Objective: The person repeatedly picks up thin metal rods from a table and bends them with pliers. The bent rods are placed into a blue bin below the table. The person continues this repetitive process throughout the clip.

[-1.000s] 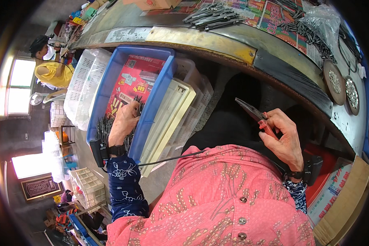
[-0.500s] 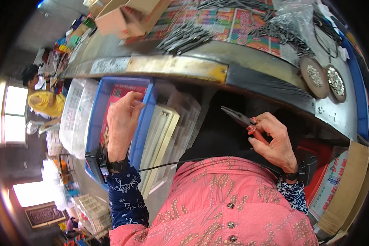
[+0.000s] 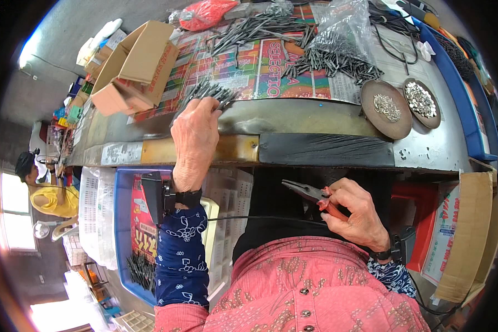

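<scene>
My left hand [image 3: 196, 138] is over the bench's front edge, at a pile of thin dark strips [image 3: 211, 92] lying on printed paper. Its fingers are bent and bunched together against the near side of the pile. The fingertips are hidden, so what they pinch cannot be made out. In front of my lap, my right hand [image 3: 357, 213] is closed around the red handles of a pair of pliers [image 3: 310, 193]. The pliers' grey jaws point to the left, with nothing visible between them.
Two brown dishes [image 3: 395, 130] [image 3: 426, 124] of small metal pieces stand at the right of the bench [image 3: 249, 119]. An open cardboard box [image 3: 138, 72] is at its left. Below sits a blue bin [image 3: 128, 182] holding dark strips. A cable [image 3: 243, 217] crosses my lap.
My left hand has moved up and forward from over the blue bin to the pile on the bench. The view has shifted, and my right hand still holds the pliers.
</scene>
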`<state>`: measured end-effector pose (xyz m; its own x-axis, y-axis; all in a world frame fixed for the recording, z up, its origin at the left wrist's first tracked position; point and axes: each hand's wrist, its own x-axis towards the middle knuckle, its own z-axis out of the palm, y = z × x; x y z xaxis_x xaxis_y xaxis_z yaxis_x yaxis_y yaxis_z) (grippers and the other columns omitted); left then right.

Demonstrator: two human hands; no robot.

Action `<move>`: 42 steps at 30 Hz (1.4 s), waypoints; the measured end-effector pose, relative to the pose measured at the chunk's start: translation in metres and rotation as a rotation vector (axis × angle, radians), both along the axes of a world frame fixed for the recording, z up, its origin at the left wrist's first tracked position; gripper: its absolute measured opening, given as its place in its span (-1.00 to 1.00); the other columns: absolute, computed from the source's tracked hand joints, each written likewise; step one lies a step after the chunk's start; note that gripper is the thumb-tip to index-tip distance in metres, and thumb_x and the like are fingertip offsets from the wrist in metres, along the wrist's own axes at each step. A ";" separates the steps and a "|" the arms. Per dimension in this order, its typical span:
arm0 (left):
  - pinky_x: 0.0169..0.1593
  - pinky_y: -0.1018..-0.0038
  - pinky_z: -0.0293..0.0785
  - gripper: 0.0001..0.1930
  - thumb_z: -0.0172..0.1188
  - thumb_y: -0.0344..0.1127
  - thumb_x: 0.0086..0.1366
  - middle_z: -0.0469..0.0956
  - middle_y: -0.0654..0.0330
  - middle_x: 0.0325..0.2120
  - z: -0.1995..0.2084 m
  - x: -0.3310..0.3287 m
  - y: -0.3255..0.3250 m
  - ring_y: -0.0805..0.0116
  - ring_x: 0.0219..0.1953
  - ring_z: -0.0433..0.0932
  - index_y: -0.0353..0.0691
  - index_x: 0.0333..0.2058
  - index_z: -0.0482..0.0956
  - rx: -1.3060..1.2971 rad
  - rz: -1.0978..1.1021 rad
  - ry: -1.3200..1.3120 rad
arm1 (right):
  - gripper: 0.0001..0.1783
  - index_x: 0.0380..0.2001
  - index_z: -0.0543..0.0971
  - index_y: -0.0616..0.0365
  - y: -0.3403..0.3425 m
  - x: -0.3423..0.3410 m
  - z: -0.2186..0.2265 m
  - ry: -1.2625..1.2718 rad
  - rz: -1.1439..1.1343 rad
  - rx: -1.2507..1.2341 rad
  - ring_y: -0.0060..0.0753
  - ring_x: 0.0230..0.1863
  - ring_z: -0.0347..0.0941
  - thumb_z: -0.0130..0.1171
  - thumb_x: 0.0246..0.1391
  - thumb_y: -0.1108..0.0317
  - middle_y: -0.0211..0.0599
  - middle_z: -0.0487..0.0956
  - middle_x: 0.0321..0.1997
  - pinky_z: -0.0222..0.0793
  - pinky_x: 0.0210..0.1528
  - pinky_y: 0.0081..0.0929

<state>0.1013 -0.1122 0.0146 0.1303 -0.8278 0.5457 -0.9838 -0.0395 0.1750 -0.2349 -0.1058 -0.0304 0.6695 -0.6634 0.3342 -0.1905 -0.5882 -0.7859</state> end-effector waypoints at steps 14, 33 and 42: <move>-0.35 0.06 0.49 -0.85 0.32 -0.28 0.25 0.55 0.07 -0.34 -0.017 -0.002 -0.013 -0.13 -0.39 0.60 -0.14 -0.26 0.56 0.059 -0.007 -0.073 | -0.75 -0.45 0.53 0.19 -0.002 0.005 -0.006 0.020 0.018 0.010 -0.08 -0.32 0.46 0.42 -0.22 0.46 -0.20 0.51 -0.32 0.39 -0.27 -0.24; -0.48 0.19 0.46 -0.89 0.19 -0.45 0.26 0.48 0.09 -0.40 -0.019 -0.011 -0.007 -0.01 -0.51 0.57 -0.17 -0.41 0.44 -0.148 -0.097 -0.264 | -0.76 -0.47 0.58 0.24 0.013 -0.001 0.005 -0.024 0.006 -0.059 -0.14 -0.18 0.57 0.36 -0.33 0.60 -0.17 0.55 -0.28 0.52 -0.13 -0.31; -0.54 0.49 0.37 -0.86 0.27 -0.52 0.29 0.60 0.13 -0.46 0.008 -0.040 0.018 0.39 -0.61 0.48 -0.33 -0.17 0.63 -0.122 -0.272 0.456 | -0.77 -0.40 0.56 0.17 0.012 0.002 0.018 -0.087 -0.093 -0.213 -0.12 -0.26 0.47 0.40 -0.19 0.51 -0.23 0.51 -0.28 0.42 -0.24 -0.26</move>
